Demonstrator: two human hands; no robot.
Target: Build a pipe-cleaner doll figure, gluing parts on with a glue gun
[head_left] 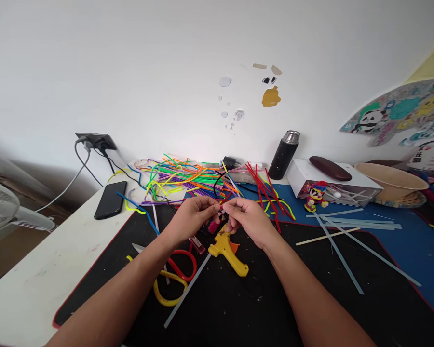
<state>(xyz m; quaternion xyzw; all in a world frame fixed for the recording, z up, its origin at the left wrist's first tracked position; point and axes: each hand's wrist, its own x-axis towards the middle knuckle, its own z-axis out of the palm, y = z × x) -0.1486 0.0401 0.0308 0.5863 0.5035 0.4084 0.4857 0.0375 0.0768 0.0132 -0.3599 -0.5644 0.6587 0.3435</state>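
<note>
My left hand [193, 217] and my right hand [248, 217] meet above the black mat, thumbs and forefingers pinched together. Whatever is between the fingertips is small and mostly covered; a bit of red shows there. Just under the fingers is a small magenta, black and white piece [214, 226], partly hidden by them. Below my right hand lies a yellow hot glue gun [228, 253] with a glue stick [188, 290] jutting from its rear. Scissors [183, 265] with one red and one yellow handle rest under my left forearm, beside a small dark red box [197, 244].
Colourful pipe cleaners [181, 178] pile up against the wall, with red ones [265, 193] to their right. A black phone [110, 200], a black thermos [284, 155], a white box [332, 180], a small colourful figure [315, 196] and loose glue sticks [343, 260] surround the mat [275, 299].
</note>
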